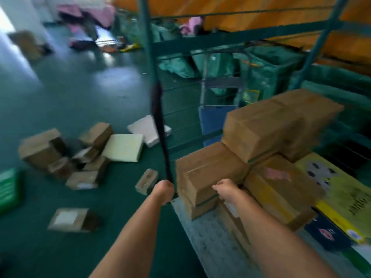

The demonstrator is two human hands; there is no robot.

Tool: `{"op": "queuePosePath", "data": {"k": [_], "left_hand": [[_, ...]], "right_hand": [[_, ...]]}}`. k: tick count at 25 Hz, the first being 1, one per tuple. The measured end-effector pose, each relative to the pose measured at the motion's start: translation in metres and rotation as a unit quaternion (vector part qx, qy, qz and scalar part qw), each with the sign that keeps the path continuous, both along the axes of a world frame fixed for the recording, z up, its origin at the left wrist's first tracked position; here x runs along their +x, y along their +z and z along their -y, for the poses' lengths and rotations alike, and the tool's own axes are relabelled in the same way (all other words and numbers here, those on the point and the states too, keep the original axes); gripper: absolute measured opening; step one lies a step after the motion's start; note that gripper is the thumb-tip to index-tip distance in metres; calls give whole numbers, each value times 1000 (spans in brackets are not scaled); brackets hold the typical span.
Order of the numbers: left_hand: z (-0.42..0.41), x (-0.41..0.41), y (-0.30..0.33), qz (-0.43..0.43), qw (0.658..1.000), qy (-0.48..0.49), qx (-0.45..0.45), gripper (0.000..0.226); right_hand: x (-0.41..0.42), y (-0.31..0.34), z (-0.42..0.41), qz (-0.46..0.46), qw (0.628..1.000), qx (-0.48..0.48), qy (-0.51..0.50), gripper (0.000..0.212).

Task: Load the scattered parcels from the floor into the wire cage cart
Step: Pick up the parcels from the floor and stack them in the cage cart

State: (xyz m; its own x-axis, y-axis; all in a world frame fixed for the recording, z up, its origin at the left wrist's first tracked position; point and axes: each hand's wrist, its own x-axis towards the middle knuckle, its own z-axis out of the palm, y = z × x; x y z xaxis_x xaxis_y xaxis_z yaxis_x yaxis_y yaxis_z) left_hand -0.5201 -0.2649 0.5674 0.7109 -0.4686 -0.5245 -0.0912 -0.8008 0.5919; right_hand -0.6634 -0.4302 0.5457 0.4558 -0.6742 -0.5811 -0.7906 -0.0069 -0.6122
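Observation:
The green wire cage cart point(226, 38) fills the right half of the blurred view, with several brown parcels stacked on its metal floor point(208, 237). My left hand point(163, 190) is curled at the foot of the cart's corner post point(158, 117), beside the front brown parcel point(202, 175). My right hand point(227, 190) grips that parcel's right front edge. A bigger brown box point(259, 129) sits higher on the stack. Several scattered parcels point(66, 159) lie on the green floor at left, with one point(72, 219) nearer me.
A yellow printed carton point(341, 189) lies in the cart at right. White flat packages point(124, 147) lie by the floor pile. A green crate point(8, 189) sits at the left edge. A blue hand truck point(216, 115) and green sacks stand behind the cart.

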Motion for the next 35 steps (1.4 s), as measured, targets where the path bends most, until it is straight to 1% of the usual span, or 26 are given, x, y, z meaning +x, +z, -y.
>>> {"op": "queuePosePath", "data": {"k": [3,5,6,9,11,12,13,16,18,21,23,25,28,30,32,33,35], "left_hand": [[-92,46,-14,-14,998,52,10,31],[-162,76,-23,-38,995,70,53,28],[-196,91,-27,-51,993,84,60,29],[-282,128,-36,-57,987,143,45,34],[-330,154,-46,-57,979,192,47,36],[-348,165,-49,-55,974,212,49,38],[-365,176,-53,-59,970,228,53,38],[-388,205,-59,-74,964,252,35,32],[-393,229,-67,-82,960,268,22,27],[-398,266,-76,-99,950,295,12,27],[-406,292,-75,-111,938,330,7,25],[-422,312,-72,-127,916,381,-4,24],[-465,353,-74,-127,881,455,-25,25],[-498,378,-76,-126,863,488,-34,27],[-534,405,-83,-127,856,500,-39,26],[-555,423,-86,-124,855,502,-46,25],[-593,453,-88,-118,855,503,-50,20]], "right_hand": [[67,0,-72,-7,998,-11,68,7],[110,-5,-122,-24,992,-6,125,21],[134,-9,-147,-38,989,5,146,23],[199,-18,-218,-48,979,22,199,16],[236,-21,-257,-56,971,33,230,7],[252,-22,-275,-60,967,34,246,8],[268,-22,-293,-67,962,35,261,14],[312,-25,-325,-79,954,37,286,28],[346,-31,-336,-88,949,32,301,30],[400,-45,-349,-90,938,32,333,33],[441,-48,-360,-95,926,38,363,33],[484,-46,-374,-96,911,36,399,31],[559,-47,-405,-69,890,16,450,34],[595,-49,-436,-69,880,7,471,36],[623,-56,-473,-89,861,-7,502,37],[641,-61,-496,-91,858,-6,506,37],[668,-67,-535,-83,866,4,493,35]]}}
